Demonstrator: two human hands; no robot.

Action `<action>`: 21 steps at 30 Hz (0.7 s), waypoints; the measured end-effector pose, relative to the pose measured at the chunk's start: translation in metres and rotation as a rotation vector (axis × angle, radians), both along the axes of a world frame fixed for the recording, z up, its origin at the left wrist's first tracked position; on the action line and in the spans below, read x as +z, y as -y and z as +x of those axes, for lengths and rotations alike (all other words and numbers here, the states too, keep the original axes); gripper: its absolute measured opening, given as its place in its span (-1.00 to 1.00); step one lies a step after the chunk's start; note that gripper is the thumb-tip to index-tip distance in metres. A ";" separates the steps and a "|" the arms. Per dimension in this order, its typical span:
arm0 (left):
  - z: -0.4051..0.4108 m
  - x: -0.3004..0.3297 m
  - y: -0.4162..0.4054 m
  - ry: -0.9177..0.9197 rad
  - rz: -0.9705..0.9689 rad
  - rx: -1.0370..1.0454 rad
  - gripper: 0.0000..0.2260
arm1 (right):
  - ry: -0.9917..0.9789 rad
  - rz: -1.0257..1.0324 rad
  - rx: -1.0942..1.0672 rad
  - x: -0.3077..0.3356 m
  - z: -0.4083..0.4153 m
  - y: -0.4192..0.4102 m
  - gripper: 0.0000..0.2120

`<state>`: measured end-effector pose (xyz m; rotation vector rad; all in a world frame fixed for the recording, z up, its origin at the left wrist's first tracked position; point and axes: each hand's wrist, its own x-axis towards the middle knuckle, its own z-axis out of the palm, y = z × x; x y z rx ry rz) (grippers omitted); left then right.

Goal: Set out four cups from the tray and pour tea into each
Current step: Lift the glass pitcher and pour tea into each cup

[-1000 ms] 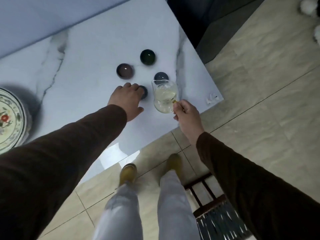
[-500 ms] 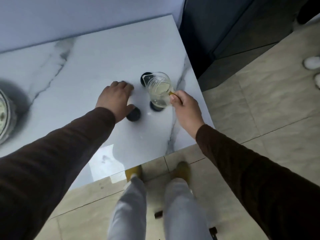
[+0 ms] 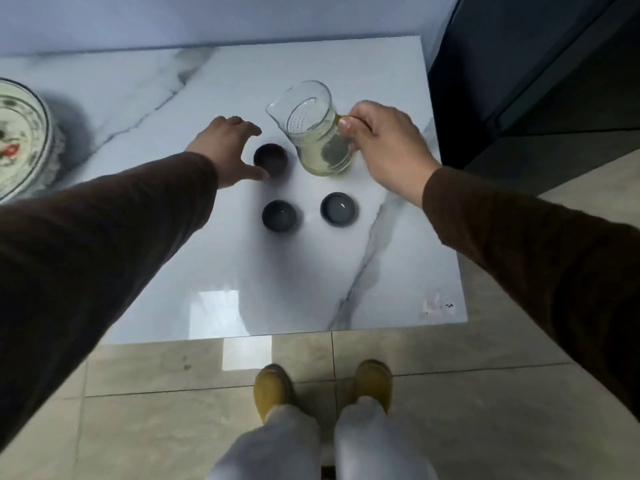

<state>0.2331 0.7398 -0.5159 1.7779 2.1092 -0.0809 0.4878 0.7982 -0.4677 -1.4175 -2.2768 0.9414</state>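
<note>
Marble tabletop (image 3: 138, 109) fills the upper frame, with three dark cups visible at centre; a fourth may hide behind the glass pitcher (image 3: 317, 133). The right hand (image 3: 388, 147) grips the pitcher's handle, spout aimed left. The left hand (image 3: 227, 147) cups around the upper cup (image 3: 270, 159), fingers curved beside it. Best to steady that cup, tip slowly, and keep the spout low over its rim. The lower cups (image 3: 278, 215) and (image 3: 338, 208) look filled.

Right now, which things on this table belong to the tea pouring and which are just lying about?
Job: clear glass pitcher of pale tea, held by the right hand; three small dark round cups; left hand beside the far cup.
Lying about: floral patterned ceramic dish; white marble table.
</note>
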 end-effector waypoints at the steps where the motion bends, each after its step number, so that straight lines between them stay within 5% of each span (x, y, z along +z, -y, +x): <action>1: -0.002 -0.006 -0.003 0.002 -0.006 -0.008 -0.29 | 0.010 0.031 0.019 -0.001 -0.003 -0.004 -0.75; 21: -0.034 -0.065 -0.015 0.189 0.164 -0.053 -0.35 | 0.103 0.500 0.241 -0.026 -0.034 -0.043 -0.71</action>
